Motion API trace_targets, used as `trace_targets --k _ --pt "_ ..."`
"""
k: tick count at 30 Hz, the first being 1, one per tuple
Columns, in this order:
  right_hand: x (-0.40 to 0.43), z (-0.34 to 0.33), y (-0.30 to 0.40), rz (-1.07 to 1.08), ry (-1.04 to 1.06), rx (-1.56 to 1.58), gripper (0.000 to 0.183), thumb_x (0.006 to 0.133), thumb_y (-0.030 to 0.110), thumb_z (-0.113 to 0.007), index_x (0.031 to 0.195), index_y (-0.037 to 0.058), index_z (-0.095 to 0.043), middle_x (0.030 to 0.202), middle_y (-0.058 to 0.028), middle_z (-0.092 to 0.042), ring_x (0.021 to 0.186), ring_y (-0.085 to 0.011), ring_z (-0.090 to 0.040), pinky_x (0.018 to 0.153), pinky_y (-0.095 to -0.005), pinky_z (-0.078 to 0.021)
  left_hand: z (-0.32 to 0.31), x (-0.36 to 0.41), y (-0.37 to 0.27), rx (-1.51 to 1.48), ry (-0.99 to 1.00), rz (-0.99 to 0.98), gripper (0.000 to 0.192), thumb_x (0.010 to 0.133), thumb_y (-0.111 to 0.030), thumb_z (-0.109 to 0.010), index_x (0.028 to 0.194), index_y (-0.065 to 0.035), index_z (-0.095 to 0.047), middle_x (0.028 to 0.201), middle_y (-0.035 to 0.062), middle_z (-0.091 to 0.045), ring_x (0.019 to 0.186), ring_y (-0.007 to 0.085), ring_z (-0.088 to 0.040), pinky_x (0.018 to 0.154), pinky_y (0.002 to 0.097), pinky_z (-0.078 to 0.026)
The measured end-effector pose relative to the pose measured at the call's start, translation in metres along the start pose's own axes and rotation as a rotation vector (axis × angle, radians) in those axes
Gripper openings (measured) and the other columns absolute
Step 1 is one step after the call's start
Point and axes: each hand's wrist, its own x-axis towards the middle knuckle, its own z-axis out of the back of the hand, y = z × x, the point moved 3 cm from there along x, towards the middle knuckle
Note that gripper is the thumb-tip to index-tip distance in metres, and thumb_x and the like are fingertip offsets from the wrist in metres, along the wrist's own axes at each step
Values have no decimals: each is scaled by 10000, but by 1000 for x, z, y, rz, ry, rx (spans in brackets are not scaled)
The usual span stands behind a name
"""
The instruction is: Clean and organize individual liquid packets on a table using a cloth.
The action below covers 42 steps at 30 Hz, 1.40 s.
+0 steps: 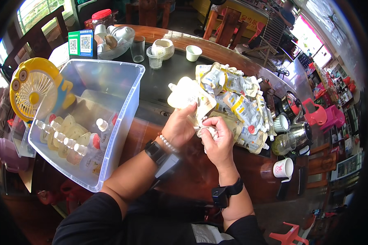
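In my left hand is a cream-coloured spouted pouch, its white-capped spout pointing to the upper left. My right hand pinches a crumpled white cloth or tissue against the pouch's lower end. Beyond and to the right of my hands lies a heap of spouted pouches with yellow, white and grey print. On my left a clear plastic bin holds several pouches standing with their white caps up.
A yellow cartoon fan stands left of the bin. Behind are a payment-code stand, a bowl of cups, a glass and small cups. At right are a metal kettle and a mug. A person sits far off.
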Motion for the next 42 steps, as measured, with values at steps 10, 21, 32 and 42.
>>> trace_targets --k 10,21,32,42 --pt "-1 -6 10 238 -105 48 253 851 29 -594 1099 -3 -559 1127 -195 -635 1047 -293 -629 899 -355 -493 -2 2 -5 26 106 1 355 944 -121 -567 1281 -36 -496 1224 101 -597 1130 237 -571 1020 424 -435" --pt "2 -5 12 394 -137 -316 394 829 33 -582 1205 -32 -485 1198 -251 -552 1128 -392 -551 960 -427 -442 -4 0 0 110 67 -19 379 932 -82 -564 1298 -22 -482 1254 120 -582 1161 245 -559 1038 423 -420" --pt "3 -1 12 261 -88 -265 352 801 43 -607 1132 -16 -503 1127 -240 -583 1069 -401 -577 918 -439 -466 -4 0 1 108 98 -13 379 922 -78 -581 1282 -11 -486 1242 118 -585 1149 244 -562 1033 424 -423" --pt "3 -5 12 373 -69 -270 445 806 42 -610 1230 -22 -488 1163 -235 -580 1079 -394 -576 935 -428 -464 -5 -1 -3 80 95 10 382 922 -108 -593 1276 -6 -493 1228 121 -595 1127 242 -580 1024 427 -439"
